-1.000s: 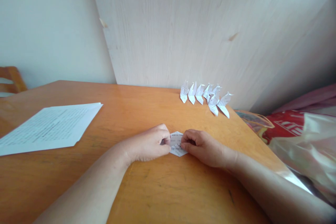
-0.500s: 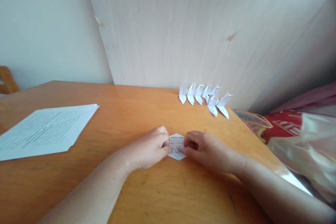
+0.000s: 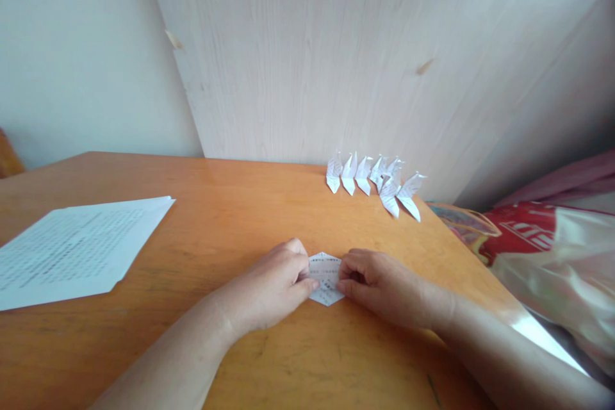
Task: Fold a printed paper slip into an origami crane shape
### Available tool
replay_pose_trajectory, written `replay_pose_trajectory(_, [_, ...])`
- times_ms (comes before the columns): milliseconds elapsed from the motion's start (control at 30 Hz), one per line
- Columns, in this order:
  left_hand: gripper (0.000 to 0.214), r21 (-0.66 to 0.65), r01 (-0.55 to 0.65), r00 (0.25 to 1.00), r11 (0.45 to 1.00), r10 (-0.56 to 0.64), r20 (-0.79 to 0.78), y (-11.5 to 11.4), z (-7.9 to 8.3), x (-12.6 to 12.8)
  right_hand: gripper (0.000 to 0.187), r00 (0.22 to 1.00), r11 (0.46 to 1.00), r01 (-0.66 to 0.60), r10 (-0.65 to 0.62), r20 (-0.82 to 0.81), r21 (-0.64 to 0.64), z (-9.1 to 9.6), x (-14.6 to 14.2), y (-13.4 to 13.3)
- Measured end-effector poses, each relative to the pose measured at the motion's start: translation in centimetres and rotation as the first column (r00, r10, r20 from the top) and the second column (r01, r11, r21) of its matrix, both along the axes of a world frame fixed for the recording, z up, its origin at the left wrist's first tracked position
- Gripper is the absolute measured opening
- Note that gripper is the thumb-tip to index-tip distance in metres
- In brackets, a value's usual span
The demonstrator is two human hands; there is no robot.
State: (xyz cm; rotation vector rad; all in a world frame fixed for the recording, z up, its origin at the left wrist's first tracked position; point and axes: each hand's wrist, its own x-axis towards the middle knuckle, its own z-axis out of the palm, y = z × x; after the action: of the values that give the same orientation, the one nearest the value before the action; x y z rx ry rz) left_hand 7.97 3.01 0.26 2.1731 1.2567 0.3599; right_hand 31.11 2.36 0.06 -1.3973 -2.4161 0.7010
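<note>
Between my hands lies a small folded piece of printed paper [image 3: 325,275], with pointed ends toward and away from me. My left hand [image 3: 281,282] pinches its left edge, thumb on top and fingers curled. On the opposite side my right hand [image 3: 377,285] grips the right edge with thumb and curled fingers. Both sides of the paper are partly hidden by my fingertips.
Several folded white paper pieces [image 3: 362,176] stand at the table's back right. A stack of printed sheets [image 3: 91,243] lies on the left of the wooden table [image 3: 230,205]. Bags [image 3: 567,250] sit beyond the right edge, and a pale panel rises behind.
The view has shifted slightly, so the table and hands appear a little lower. Both hands still hold the folded paper, with only slight movement of the fingers.
</note>
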Motion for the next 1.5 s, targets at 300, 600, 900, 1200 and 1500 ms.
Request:
replay_pose_trajectory(300, [0.022, 0.074, 0.004, 0.999, 0.997, 0.0, -0.048, 0.2, -0.4, 0.5, 0.008, 0.998, 0.998, 0.054, -0.054, 0.012, -0.039, 0.2, -0.2, 0.1])
replay_pose_trajectory(600, [0.022, 0.102, 0.001, 0.998, 0.995, 0.006, -0.064, 0.1, -0.5, 0.6, 0.012, 0.999, 0.998, 0.05, -0.049, 0.02, -0.045, 0.5, -0.3, -0.2])
replay_pose_trajectory(900, [0.02, 0.101, 0.002, 0.996, 0.995, 0.007, -0.085, -0.1, 0.0, 0.8, 0.012, 0.996, 0.997, 0.077, -0.076, 0.043, -0.03, 0.2, -0.4, -0.1])
replay_pose_trajectory(1200, [0.017, 0.092, -0.004, 0.996, 0.996, 0.012, -0.083, -0.2, 0.2, 1.0, 0.013, 0.993, 0.996, 0.093, -0.094, 0.071, 0.008, 0.3, -1.0, -0.2])
replay_pose_trajectory(1500, [0.017, 0.114, 0.006, 0.993, 0.993, 0.008, -0.12, -0.1, 0.2, 1.2, 0.014, 0.989, 0.993, 0.115, -0.115, 0.092, 0.004, 0.3, -1.2, -0.2])
